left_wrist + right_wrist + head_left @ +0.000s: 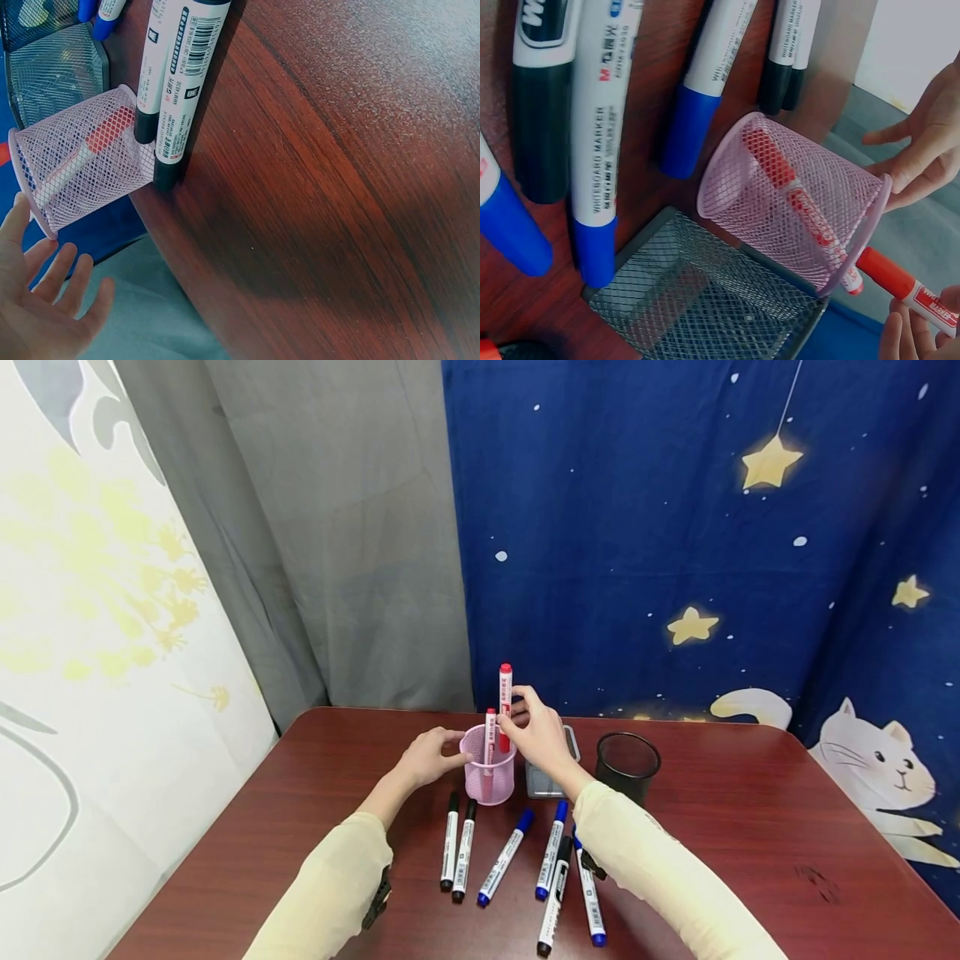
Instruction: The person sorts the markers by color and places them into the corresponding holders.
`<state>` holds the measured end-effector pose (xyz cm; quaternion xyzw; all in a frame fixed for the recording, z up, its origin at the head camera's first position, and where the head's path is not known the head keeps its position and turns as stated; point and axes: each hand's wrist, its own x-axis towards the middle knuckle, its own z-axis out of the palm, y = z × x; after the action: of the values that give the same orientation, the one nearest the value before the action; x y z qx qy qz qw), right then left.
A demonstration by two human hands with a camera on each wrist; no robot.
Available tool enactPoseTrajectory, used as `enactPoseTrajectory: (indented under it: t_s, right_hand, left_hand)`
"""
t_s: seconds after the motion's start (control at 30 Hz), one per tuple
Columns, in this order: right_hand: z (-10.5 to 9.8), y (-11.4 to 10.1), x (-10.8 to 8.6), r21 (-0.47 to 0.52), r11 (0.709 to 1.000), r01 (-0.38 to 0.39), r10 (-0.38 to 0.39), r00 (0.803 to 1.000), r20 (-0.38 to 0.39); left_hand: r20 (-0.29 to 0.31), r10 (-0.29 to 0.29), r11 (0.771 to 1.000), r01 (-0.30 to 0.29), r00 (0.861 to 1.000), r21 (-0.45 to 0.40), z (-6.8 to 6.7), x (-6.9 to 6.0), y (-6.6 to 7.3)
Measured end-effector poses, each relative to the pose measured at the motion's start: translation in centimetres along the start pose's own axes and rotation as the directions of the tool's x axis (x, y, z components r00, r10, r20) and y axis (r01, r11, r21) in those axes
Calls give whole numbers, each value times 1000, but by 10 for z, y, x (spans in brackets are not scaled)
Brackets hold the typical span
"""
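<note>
Right hand [543,740] is pinching a red marker [506,683] upright, lower end at the mouth of the pink mesh cup [480,788], just below mid-frame. Left hand [427,758]'s got fingers spread, touching the rim. Another red marker [490,728]'s inside; black markers [449,847] and blue markers [504,862] lie bottom centre.

In the head view, the right sleeve [667,868] hides the lower part of the black mesh cup [627,777] at 4 o'clock, and the right grip [536,731] covers a part of the mesh tray [543,782] at 5 o'clock. Print on the held red whiteboard marker [506,681] is too small to read. The left wrist view cuts the left grip [41,307] at 8 o'clock and two black whiteboard markers [187,82] at 11 o'clock. In the right wrist view, the edge cuts a red object [488,350] at 8 o'clock; I cannot tell its kind.
</note>
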<state>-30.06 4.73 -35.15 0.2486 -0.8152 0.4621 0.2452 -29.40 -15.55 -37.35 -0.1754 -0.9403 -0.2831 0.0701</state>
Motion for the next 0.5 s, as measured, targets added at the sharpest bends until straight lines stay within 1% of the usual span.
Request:
enactPoseTrajectory:
  t_s: [0.1, 0.2, 0.33, 0.5]
  right_hand:
    - [1, 2, -2, -4, 1000, -15, 15, 1000, 0]
    - [0, 4, -3, -2, 1000, -14, 14, 1000, -21]
    - [-4, 5, -3, -22, 1000, -14, 13, 999, -50]
    - [-8, 4, -3, -55, 998, -37, 33, 998, -62]
  left_hand:
    - [-8, 9, 1000, -9, 1000, 8, 0, 0, 0]
    - [-10, 14, 1000, -14, 1000, 9, -1, 0, 1]
    - [-9, 18, 1000, -17, 1000, 9, -1, 0, 1]
    - [-6, 18, 1000, -18, 1000, 10, 0, 1, 0]
